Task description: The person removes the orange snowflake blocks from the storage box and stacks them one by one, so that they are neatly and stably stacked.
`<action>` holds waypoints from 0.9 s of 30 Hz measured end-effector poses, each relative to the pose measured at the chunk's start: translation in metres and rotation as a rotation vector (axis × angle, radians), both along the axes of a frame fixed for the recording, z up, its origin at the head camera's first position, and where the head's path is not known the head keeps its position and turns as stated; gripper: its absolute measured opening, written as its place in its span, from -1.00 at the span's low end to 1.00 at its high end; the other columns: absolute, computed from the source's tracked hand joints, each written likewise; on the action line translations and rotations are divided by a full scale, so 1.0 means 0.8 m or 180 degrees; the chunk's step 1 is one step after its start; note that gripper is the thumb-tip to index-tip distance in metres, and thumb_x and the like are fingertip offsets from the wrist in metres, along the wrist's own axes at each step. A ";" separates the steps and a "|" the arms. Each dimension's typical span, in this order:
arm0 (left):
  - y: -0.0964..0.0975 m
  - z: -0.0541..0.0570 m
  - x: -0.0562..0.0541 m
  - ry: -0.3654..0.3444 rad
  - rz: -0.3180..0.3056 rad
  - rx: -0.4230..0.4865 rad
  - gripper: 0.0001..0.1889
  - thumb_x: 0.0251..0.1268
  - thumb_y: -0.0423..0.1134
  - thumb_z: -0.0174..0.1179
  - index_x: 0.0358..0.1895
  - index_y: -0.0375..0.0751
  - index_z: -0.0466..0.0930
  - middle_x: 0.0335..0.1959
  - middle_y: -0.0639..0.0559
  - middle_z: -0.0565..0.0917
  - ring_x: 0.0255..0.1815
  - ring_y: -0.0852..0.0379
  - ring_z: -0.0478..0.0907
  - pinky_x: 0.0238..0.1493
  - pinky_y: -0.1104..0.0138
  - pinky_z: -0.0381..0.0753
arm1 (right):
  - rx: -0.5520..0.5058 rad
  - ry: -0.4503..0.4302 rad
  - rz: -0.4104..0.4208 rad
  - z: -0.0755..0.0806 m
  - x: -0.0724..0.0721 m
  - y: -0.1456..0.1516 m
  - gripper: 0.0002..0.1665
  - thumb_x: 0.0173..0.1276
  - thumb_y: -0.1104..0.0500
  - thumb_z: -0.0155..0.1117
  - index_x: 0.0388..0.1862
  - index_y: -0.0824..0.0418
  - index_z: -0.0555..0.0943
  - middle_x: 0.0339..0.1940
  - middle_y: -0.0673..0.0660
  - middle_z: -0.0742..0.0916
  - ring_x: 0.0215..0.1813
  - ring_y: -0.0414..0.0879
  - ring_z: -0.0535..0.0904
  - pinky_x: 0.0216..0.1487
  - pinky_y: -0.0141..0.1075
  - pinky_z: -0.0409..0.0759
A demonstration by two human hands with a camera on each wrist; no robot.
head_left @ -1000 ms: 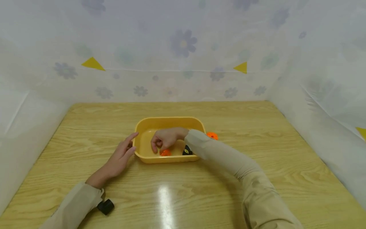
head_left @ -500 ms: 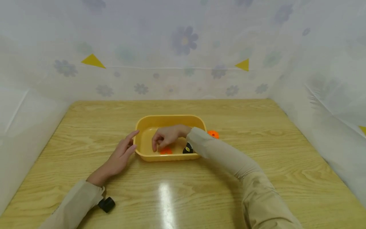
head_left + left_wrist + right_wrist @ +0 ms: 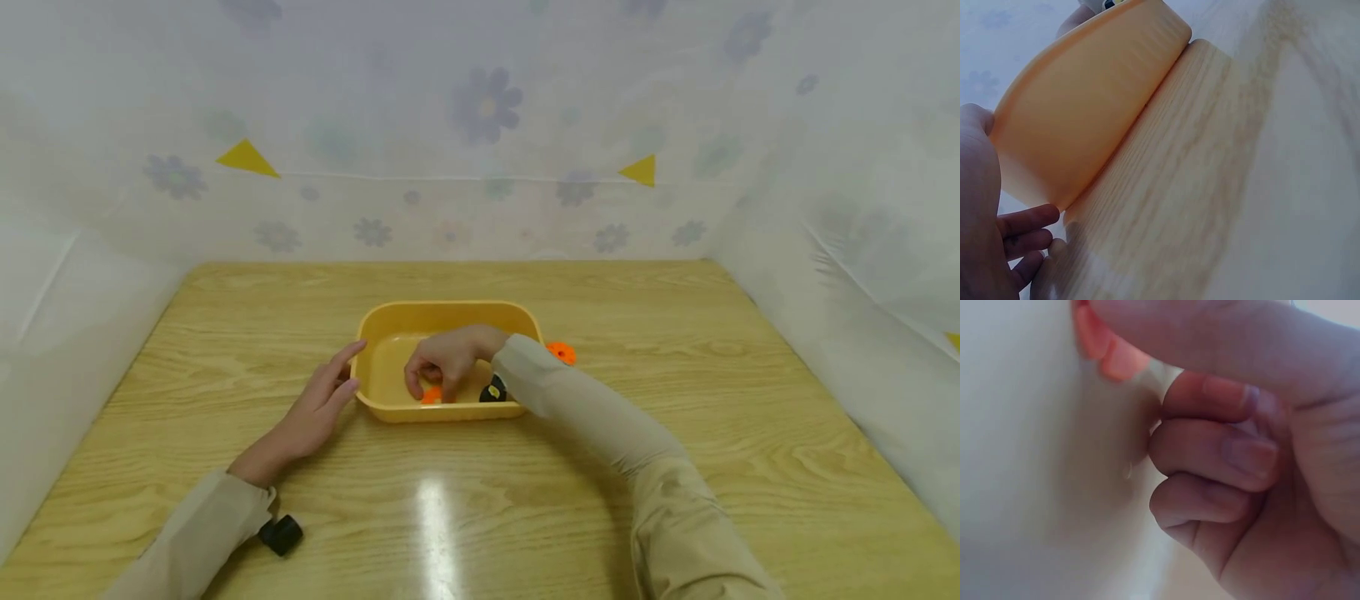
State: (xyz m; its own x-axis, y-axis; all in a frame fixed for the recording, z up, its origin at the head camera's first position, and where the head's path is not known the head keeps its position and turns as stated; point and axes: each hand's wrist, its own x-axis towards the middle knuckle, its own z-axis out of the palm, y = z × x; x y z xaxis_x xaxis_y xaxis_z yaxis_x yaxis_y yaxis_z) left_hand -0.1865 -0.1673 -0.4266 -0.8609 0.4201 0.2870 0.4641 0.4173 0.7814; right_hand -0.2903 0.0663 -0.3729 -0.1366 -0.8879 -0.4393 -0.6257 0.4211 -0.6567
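Observation:
My right hand (image 3: 448, 354) reaches down inside a yellow plastic bin (image 3: 438, 414). Its thumb and index finger stand on either side of a small orange scalloped piece (image 3: 431, 396), pinching it at the bin floor. In the right wrist view the other fingers of the right hand (image 3: 1222, 450) are curled, and part of the orange piece (image 3: 1116, 357) shows beneath the thumb. At the bin's left end, my left hand (image 3: 318, 412) rests with fingers extended, touching the rim and corner. The left wrist view has that hand (image 3: 991, 206) beside the bin's outer wall (image 3: 1085, 106).
A black piece with a yellow mark (image 3: 492, 390) lies in the bin's front right part. Just outside the right end, an orange disc with a scalloped edge and centre hole (image 3: 561, 353) sits on the wooden table (image 3: 300, 317). White flowered sheeting (image 3: 420, 100) surrounds the table.
My right thumb has shifted right and come round to the right side of the orange piece, which now shows between thumb and index finger. The left hand keeps its place on the bin.

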 end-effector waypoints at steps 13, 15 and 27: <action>0.000 0.001 0.001 0.0004 0.0028 -0.0040 -0.48 0.53 -0.33 -0.12 0.49 -0.20 0.09 -0.01 -0.24 0.48 -0.01 0.03 0.33 0.00 0.35 0.36 | -0.0020 0.0173 -0.0507 0.002 0.000 0.004 -0.74 0.05 0.35 0.49 -0.40 0.28 0.53 -0.61 -0.07 0.41 -0.52 -0.28 0.28 -0.40 -0.50 0.27; 0.000 0.000 0.001 0.0004 0.0037 -0.0043 -0.49 0.53 -0.33 -0.13 0.49 -0.20 0.10 0.00 -0.24 0.48 0.00 0.03 0.33 0.01 0.34 0.37 | -0.0079 0.0211 -0.0525 0.003 0.000 0.005 -0.75 0.07 0.32 0.49 -0.42 0.26 0.52 -0.60 -0.08 0.42 -0.51 -0.29 0.29 -0.39 -0.50 0.27; 0.000 -0.002 0.000 0.0098 0.0001 -0.0011 -0.48 0.52 -0.36 -0.13 0.48 -0.21 0.10 -0.10 -0.19 0.52 -0.09 0.07 0.35 -0.07 0.30 0.39 | -0.0463 0.0185 -0.0421 0.014 -0.004 0.012 -0.73 0.15 0.25 0.46 -0.57 0.22 0.50 -0.64 -0.12 0.42 -0.56 -0.31 0.27 -0.41 -0.48 0.26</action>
